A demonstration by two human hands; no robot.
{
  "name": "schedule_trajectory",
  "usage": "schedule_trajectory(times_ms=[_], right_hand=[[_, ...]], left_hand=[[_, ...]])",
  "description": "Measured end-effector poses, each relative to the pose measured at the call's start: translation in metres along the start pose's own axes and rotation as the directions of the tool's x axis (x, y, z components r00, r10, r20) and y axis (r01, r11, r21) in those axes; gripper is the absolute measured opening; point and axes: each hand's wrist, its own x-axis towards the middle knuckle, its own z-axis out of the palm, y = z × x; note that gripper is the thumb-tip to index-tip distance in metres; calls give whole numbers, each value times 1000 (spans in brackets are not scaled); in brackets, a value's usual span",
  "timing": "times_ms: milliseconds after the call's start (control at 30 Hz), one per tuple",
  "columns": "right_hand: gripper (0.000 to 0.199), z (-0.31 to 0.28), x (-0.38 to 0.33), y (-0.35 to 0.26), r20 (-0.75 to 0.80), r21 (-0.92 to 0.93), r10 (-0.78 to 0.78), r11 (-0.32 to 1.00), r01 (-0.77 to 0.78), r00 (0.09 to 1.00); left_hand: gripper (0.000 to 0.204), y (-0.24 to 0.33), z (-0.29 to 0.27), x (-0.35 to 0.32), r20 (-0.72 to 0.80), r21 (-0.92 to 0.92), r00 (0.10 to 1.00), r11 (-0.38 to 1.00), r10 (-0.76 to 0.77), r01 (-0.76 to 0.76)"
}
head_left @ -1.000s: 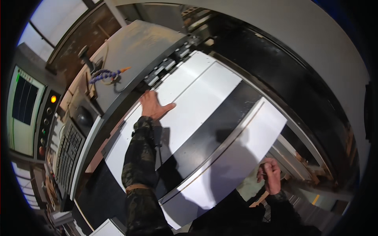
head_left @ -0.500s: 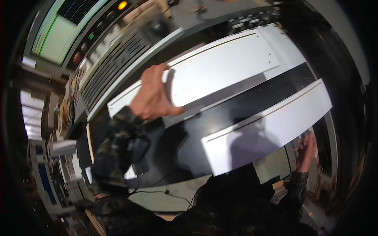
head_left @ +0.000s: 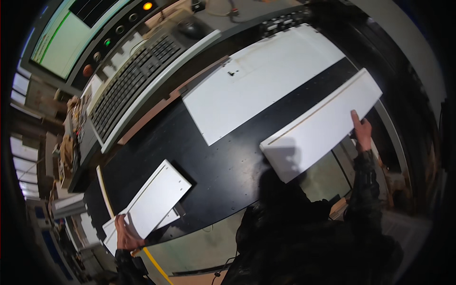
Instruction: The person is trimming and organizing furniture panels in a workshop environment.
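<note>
At the lower left, my left hand (head_left: 126, 235) is closed on the near end of a white grooved board (head_left: 159, 197), which has small holes at its far end. Beneath that board, parts of another white piece (head_left: 170, 219) stick out. On the right, my right hand (head_left: 362, 131) grips the near edge of a second white grooved board (head_left: 327, 121), thumb on top and fingers hidden underneath. This board slants over the near side of the black table (head_left: 204, 166). A larger flat white panel (head_left: 266, 80) lies across the table's far side, with a small dark mark near its far edge.
Beyond the table, a shelf holds a keyboard (head_left: 137, 83) and a dark mouse (head_left: 191, 29). A screen (head_left: 64, 42) stands at the far left beside a row of buttons and lights (head_left: 108, 42). A yellow strip (head_left: 156, 266) runs below the table's near edge.
The left-hand grooved board has moved off the white panel to the lower left, uncovering the panel. My right hand has moved up, and its thumb now lies on its board.
</note>
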Motion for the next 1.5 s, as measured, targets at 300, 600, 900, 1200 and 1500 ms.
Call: schedule_trajectory(times_ms=[300,600,900,1200,1500], right_hand=[[36,-15,-2,-2,130,169,-45,985,23,990],[37,-20,-2,-3,64,97,18,995,-25,998],[28,-36,7,25,238,377,37,918,-127,971],[17,-98,80,-23,292,675,48,697,-241,955],[20,-123,194,-53,236,752,91,614,-241,967]], left_hand=[[129,48,-41,82,317,420,948,901,-32,-110],[74,470,-102,186,412,-3,489,537,769,-843],[80,667,57,221,572,-170,395,575,719,-800],[70,668,111,341,448,-34,674,765,587,-643],[58,726,158,349,175,106,643,635,746,-765]])
